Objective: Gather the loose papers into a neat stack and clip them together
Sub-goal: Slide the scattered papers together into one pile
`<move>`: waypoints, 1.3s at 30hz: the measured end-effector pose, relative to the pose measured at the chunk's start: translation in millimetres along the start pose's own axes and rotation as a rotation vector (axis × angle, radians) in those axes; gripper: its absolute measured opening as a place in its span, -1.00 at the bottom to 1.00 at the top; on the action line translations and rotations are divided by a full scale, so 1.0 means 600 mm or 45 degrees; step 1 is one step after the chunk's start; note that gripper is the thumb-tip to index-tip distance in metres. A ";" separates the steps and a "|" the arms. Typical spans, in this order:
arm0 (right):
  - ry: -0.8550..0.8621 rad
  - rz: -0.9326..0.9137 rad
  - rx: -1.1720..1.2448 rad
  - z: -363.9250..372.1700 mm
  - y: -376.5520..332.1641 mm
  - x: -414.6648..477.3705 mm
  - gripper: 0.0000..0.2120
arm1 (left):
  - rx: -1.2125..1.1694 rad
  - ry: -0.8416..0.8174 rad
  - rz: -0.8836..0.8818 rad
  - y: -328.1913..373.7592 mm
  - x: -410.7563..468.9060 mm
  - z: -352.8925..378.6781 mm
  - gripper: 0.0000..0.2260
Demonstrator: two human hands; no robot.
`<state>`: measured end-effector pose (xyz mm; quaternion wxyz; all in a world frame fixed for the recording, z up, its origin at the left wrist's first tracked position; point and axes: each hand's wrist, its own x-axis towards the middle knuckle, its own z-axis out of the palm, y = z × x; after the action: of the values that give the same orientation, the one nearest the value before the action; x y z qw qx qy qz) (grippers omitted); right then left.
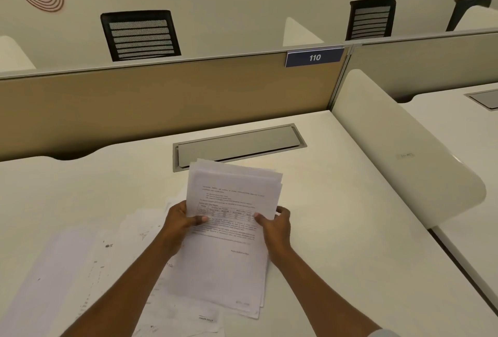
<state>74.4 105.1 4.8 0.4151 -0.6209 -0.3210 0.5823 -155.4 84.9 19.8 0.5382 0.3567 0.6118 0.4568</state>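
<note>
A stack of printed white papers is held above the white desk, its sheets slightly fanned at the far and near edges. My left hand grips the stack's left edge, thumb on top. My right hand grips the right edge the same way. More loose papers lie spread flat on the desk to the left and under the stack. No clip is visible.
A grey cable hatch is set into the desk just beyond the stack. A tan partition with a "110" label closes the back. A white side divider bounds the right. Black mesh chairs stand behind.
</note>
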 end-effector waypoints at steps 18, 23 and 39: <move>-0.113 -0.579 0.032 -0.116 -0.152 -0.065 -0.79 | -0.289 -0.136 0.368 0.094 -0.066 0.130 -0.57; -0.085 -0.415 -0.140 -0.124 -0.093 -0.032 -0.78 | -0.135 -0.013 0.199 0.029 -0.056 0.158 -0.61; 0.002 -0.342 -0.104 -0.102 -0.070 -0.012 -0.79 | -0.034 0.250 0.101 0.009 -0.042 0.174 -0.77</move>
<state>137.5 109.0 44.2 0.4639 -0.5891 -0.4245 0.5074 -48.6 81.8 32.7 0.4619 0.3270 0.6409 0.5186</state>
